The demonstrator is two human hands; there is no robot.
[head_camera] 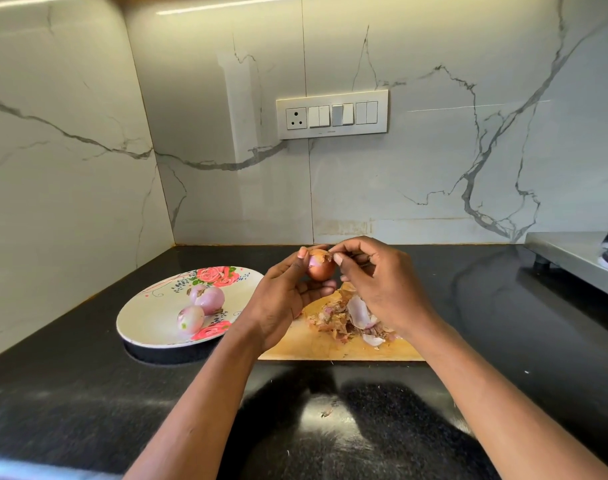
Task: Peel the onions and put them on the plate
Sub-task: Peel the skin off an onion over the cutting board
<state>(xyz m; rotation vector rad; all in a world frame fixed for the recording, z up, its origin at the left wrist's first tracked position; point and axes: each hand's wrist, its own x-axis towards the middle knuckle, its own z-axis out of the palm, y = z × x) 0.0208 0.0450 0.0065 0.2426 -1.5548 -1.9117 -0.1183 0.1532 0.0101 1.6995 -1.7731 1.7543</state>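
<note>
Nearest the viewer, the black speckled counter (87,393) runs bare and glossy along its front edge, with one small scrap of skin (326,413) lying between the forearms.

Just above the wooden cutting board (330,348), the left hand (288,292) cups the unpeeled onion (320,270), fingers curled round its lower half. The right hand (382,282) pinches a flap of dry skin at the onion's top between thumb and fingertips. On the board beneath lies a heap of peelings (351,318).

What could go wrong: the papery skin may tear off short if pulled at an angle, leaving patches stuck to the bulb. The onion is small and smooth where the purple flesh shows, so a hard tug could twist it out of the left hand's hold and drop it into the peelings or let it roll off the board toward the counter's front edge. Loose flakes may also drift onto the plate.

To the left of the board, touching or nearly touching it, sits the floral plate (146,317) with three peeled onions (205,304) clustered near its middle.

Farther back, the counter meets white marble-veined walls (226,185) in a corner. A switch panel (332,114) is set in the back wall, and a steel stove edge (572,251) shows at the counter's far right.
</note>
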